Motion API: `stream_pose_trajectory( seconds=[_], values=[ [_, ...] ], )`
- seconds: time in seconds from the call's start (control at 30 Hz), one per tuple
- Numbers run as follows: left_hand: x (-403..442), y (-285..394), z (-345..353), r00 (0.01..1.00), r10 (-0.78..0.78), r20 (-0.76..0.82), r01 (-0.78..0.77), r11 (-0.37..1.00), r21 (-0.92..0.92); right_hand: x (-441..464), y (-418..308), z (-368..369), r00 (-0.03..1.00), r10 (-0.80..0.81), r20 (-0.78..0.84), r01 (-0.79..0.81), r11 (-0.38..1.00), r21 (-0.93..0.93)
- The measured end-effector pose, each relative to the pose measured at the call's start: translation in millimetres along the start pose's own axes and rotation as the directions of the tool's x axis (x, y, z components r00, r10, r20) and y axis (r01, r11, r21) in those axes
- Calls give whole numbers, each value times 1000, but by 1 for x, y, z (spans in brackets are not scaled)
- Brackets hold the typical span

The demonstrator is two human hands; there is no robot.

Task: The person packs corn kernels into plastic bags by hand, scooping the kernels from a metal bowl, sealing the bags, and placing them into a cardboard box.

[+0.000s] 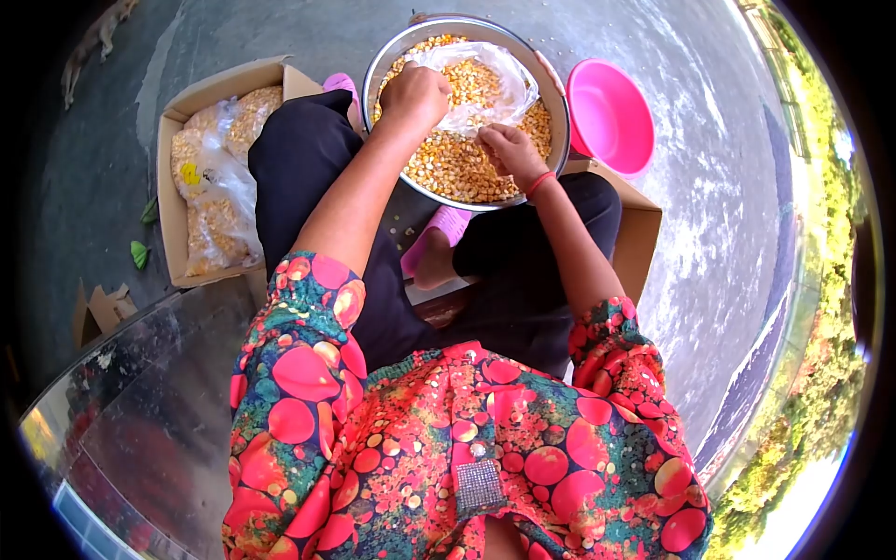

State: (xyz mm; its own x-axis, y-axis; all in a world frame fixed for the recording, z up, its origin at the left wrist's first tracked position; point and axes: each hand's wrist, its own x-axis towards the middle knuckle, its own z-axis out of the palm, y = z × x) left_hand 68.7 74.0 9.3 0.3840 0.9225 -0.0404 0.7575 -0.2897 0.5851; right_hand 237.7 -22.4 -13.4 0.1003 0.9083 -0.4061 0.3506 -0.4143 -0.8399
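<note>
A round metal basin (561,124) full of dried corn kernels (455,167) sits in front of my knees. On the kernels lies a clear plastic bag (515,82), its mouth spread wide, with corn inside it. My left hand (417,96) is closed at the bag's left edge, knuckles up; the fingertips are hidden beneath it. At the bag's near edge, my right hand (511,152) is closed in a pinch on the plastic rim, just above the loose corn. A red band circles the right wrist.
A cardboard box (173,224) holding filled clear bags (219,182) stands left of my leg. A pink plastic basin (611,117) is right of the metal one, beside another cardboard box (639,233). Green leaves (139,254) lie on the floor, and an animal (89,42) is at far upper left.
</note>
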Motion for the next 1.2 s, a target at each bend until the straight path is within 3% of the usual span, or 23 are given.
stream_pose_trajectory(
  seconds=[0.07, 0.1, 0.23, 0.3, 0.33, 0.37, 0.4, 0.6, 0.67, 0.77, 0.83, 0.93, 1.07, 1.13, 1.2],
  values=[
    [1, 0, 0, 1000, 6, -18, -7, 999, -33, 5, -3, -11, 974, 172, 146, -222, 846, 485],
    [1, 0, 0, 998, 16, -58, -19, 998, -53, 7, -5, -12, 978, 156, 139, -208, 800, 563],
    [0, -1, -2, 996, -4, -87, -10, 986, -167, 32, -24, -17, 980, 195, 32, -178, 798, 575],
    [-1, 3, -5, 994, -40, -103, 20, 983, -183, 49, -34, -8, 989, 130, -68, -54, 753, 656],
    [-1, 4, -7, 990, -78, -120, 53, 978, -200, 55, -38, -4, 989, 131, -67, -54, 751, 658],
    [-1, 2, -7, 990, -80, -118, 55, 978, -200, 61, -38, -2, 981, -14, -194, 81, 937, 339],
    [0, 1, -8, 988, -73, -136, 45, 980, -194, 62, -40, 0, 947, -193, -257, 190, 981, -38],
    [3, 6, -13, 989, -115, -97, 103, 988, -117, 47, -35, 7, 972, -195, -129, 198, 980, 4],
    [4, 7, -12, 991, -93, -96, 83, 991, -109, 45, -30, 14, 975, -191, -118, 207, 968, 143],
    [5, 6, -4, 982, 13, -189, -59, 969, -239, 41, -33, 21, 983, -147, -108, 165, 970, 179],
    [11, -3, 8, 968, 22, -248, -142, 869, -474, 41, -35, 24, 988, -127, -88, 142, 972, 187],
    [19, -11, 11, 982, -55, -182, -64, 808, -586, 40, -38, 27, 990, -122, -69, 135, 967, 217],
    [14, -12, 8, 997, -33, -71, -5, 880, -476, 46, -28, 26, 986, -145, -86, 165, 940, 299],
    [16, -13, 6, 997, -47, -65, 18, 921, -390, 46, -21, 14, 977, -154, -151, 174, 976, 133],
    [18, -13, 4, 996, -62, -58, 41, 952, -304, 34, -19, 4, 979, -171, -108, 180, 981, 72]
  ],
)
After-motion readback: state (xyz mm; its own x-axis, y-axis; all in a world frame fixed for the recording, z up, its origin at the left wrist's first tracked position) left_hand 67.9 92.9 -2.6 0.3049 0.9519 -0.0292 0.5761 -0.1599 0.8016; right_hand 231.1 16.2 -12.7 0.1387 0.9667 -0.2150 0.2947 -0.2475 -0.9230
